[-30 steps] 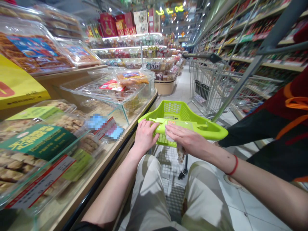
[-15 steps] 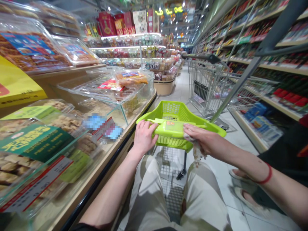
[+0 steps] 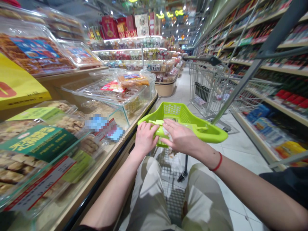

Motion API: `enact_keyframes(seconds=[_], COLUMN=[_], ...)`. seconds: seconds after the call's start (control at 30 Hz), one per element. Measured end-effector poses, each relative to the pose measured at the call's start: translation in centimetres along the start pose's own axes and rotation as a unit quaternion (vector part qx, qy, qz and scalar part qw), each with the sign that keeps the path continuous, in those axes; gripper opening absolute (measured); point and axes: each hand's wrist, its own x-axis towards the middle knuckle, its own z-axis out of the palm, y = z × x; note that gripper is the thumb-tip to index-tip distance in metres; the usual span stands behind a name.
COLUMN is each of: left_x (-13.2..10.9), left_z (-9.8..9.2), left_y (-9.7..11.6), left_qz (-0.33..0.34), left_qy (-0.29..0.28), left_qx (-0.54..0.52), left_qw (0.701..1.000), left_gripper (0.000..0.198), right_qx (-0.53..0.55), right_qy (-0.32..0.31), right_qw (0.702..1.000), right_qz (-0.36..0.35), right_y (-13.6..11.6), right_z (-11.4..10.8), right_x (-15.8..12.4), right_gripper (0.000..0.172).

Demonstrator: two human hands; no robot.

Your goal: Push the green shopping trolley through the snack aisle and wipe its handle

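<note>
Gripping basket rim (image 3: pixel 215 137) beside counter edge (image 3: pixel 99 180), left fingers (image 3: pixel 141 126) curl; right fingers (image 3: pixel 169 124) hold cloth (image 3: pixel 172 153), floor (image 3: pixel 243 157) spreading right

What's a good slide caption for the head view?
Left hand gripping a lime-green shopping cart, right hand laid on it with a crumpled cloth or tissue, packaged snacks alongside.

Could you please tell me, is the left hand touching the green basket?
Touching. The head view shows the left hand at the near edge of the green basket, its fingers bent over the rim without visible gap.
</note>
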Motion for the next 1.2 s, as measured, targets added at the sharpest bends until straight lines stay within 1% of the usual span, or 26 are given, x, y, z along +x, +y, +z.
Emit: enact_keyframes(seconds=[0.07,0.1,0.2,0.3,0.37,0.43,0.5,0.57,0.67,0.77,0.83,0.93,1.1,1.13,1.2], left_x=[0.0,0.0,0.0,-0.1,-0.1,-0.2,-0.2,-0.2,-0.3,-0.2,-0.2,-0.1,-0.1,-0.1,-0.1], left_z=[-0.1,-0.1,-0.1,0.0,0.2,0.3,0.3,0.4,0.3,0.4,0.4,0.4,0.3,0.3,0.3], left_y=[-0.1,-0.1,-0.2,-0.2,-0.1,-0.1,0.0,0.0,0.0,0.1,0.1,0.1,-0.1,-0.1,-0.1], left_qz=[0.002,0.003,0.003,0.0,-0.004,-0.007,-0.006,-0.003,-0.003,-0.007,-0.01,-0.012,-0.009,-0.007,-0.004], left_qy=[-0.002,-0.003,-0.008,-0.008,-0.006,-0.004,-0.001,0.001,0.003,0.002,0.0,0.0,-0.007,-0.007,-0.005], left_qx=[0.001,0.001,-0.004,-0.012,-0.02,-0.023,-0.02,-0.015,-0.012,-0.008,-0.003,0.0,-0.007,-0.008,-0.009], left_qw=[1.0,1.0,1.0,1.0,1.0,1.0,1.0,1.0,1.0,1.0,1.0,1.0,1.0,1.0,1.0], left_gripper=[0.035,0.036,0.037,0.037,0.038,0.04,0.04,0.04,0.039,0.037,0.035,0.034,0.034,0.034,0.035], right_qx=[0.001,0.008,0.035,0.041,0.04,0.042,0.04,0.028,0.016,0.002,-0.02,-0.042,-0.029,-0.026,-0.022], right_qy=[0.02,0.021,-0.004,-0.03,-0.037,-0.038,-0.042,-0.062,-0.11,-0.129,-0.116,-0.07,0.022,0.033,0.038], right_qw=[1.0,0.999,0.997,0.996,0.997,0.997,0.998,0.998,0.993,0.987,0.987,0.992,0.999,0.999,0.999], right_qz=[-0.017,-0.031,-0.067,-0.07,-0.062,-0.05,-0.031,-0.005,0.046,0.093,0.106,0.091,0.006,-0.005,-0.002], right_y=[0.3,0.6,1.7,2.2,2.1,2.1,2.1,2.2,1.8,0.7,-0.2,-1.2,-1.3,-1.1,-0.5], right_z=[0.1,-0.1,-1.3,-2.5,-2.7,-2.4,-1.8,-1.4,-1.2,-1.4,-1.2,-0.4,0.8,0.8,0.7], right_x=[-1.0,-1.6,-3.4,-4.6,-4.7,-4.0,-2.6,-0.5,2.5,4.2,4.3,3.2,-1.0,-1.8,-3.0], right_gripper=[0.045,0.047,0.058,0.056,0.053,0.052,0.051,0.048,0.041,0.036,0.034,0.037,0.049,0.053,0.059])
